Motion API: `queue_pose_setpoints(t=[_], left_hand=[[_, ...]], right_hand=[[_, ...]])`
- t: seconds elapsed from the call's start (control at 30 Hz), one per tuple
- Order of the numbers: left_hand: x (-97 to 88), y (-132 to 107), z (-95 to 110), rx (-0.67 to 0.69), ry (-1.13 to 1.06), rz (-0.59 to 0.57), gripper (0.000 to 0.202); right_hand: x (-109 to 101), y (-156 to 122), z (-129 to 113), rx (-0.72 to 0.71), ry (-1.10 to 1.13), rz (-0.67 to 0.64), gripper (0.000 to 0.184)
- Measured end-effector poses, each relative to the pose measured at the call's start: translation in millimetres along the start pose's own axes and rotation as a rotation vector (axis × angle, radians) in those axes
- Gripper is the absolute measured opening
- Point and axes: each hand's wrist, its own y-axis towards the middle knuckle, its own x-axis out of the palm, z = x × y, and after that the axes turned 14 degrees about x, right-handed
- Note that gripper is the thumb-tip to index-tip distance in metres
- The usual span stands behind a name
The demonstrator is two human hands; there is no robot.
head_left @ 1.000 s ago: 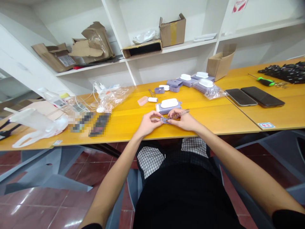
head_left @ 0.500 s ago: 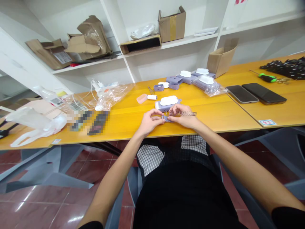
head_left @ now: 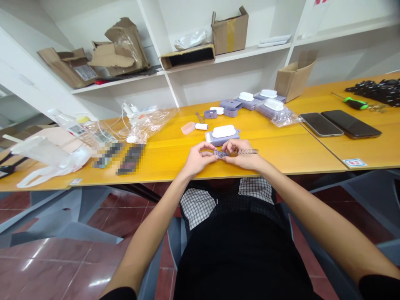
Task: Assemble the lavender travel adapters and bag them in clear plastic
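Near the table's front edge, my left hand (head_left: 201,158) pinches a small purple plastic part (head_left: 219,154) from its left side. My right hand (head_left: 240,155) is closed on a long metal coil spring (head_left: 250,151), whose free end sticks out to the right over the wrist. The spring's other end is at the purple part between the fingertips; fingers partly hide how they meet. Just behind my hands, a purple box-shaped unit with a white oval top (head_left: 223,132) stands on the table.
Behind lie small purple rings (head_left: 230,112), a white cylinder (head_left: 201,126) and a pink flat piece (head_left: 188,128). Similar purple units (head_left: 246,100) stand farther back, one in clear plastic. To the right are two phones (head_left: 351,124) and a green-black screwdriver (head_left: 355,103); left, bottles and bags (head_left: 53,156).
The purple part between my fingertips has tilted up, and the spring end now sits against it. My hands stay in nearly the same place; the view has shifted slightly.
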Motion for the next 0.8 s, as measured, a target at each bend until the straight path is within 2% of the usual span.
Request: queue_pose_setpoints(t=[0.33,0.8], left_hand=[[1.0,-0.2,1.1,0.036,0.045,-0.016,0.042],[1.1,-0.6,2.5,0.053,0.054,-0.04,0.041]], right_hand=[[0.7,-1.0,-2.8,-0.021,-0.069,0.024,0.032],[2.4,-4.9,-7.3,-0.058,-0.18,0.055,0.034]])
